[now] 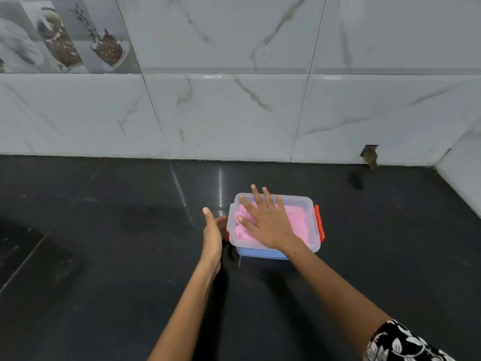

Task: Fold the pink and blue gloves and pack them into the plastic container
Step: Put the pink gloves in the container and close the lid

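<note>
Fingers (pixel 256 201) of the right hand (pixel 268 225) lay straight and spread, pressing flat on the lid (pixel 307 204) of the container (pixel 260 252); the left hand (pixel 212 235) stood relaxed just beside its left wall. Pink glove (pixel 296 220) over blue (pixel 260 254) sat packed inside, so only snapping the red clips (pixel 319 222) seemed left

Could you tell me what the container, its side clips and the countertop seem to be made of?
Container: clear, slightly frosted plastic, since pink and blue show through it. Side clips: opaque orange-red plastic, probably. Countertop: polished black stone, likely granite, judging by its mirror-like reflections.
</note>
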A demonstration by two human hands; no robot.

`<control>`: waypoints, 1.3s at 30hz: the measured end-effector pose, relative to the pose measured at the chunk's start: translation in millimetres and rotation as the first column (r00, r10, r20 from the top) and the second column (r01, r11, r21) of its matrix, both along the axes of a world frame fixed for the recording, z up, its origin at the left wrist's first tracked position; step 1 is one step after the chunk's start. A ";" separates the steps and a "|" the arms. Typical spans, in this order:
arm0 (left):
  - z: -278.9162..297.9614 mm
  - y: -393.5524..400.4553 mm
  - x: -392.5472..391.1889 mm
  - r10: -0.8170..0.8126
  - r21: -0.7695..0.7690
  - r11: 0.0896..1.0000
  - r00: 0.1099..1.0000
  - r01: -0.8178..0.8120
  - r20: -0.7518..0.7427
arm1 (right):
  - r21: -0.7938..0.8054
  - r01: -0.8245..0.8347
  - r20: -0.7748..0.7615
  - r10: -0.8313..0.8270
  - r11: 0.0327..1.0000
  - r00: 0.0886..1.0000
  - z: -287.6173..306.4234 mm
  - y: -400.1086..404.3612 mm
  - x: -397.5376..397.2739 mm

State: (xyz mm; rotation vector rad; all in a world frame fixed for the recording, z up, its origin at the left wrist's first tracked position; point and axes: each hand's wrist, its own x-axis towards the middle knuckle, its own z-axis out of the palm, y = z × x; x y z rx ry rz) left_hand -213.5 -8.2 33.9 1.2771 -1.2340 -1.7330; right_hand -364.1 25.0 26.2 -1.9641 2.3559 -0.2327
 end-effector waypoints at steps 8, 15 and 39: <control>13.9 12.9 -10.6 0.108 -0.239 0.967 0.992 -0.090 0.062 | 0.001 -0.012 -0.039 0.012 1.000 0.999 -3.3 -2.4 -0.9; 10.5 19.3 -16.1 0.206 -0.590 0.807 0.944 -0.015 0.258 | 0.011 -0.021 -0.051 0.022 1.000 0.998 -2.2 -2.9 -1.2; -19.5 38.0 9.0 0.171 -0.675 0.409 0.675 0.614 0.718 | -0.137 0.199 0.093 -0.188 0.970 0.978 0.2 72.0 18.3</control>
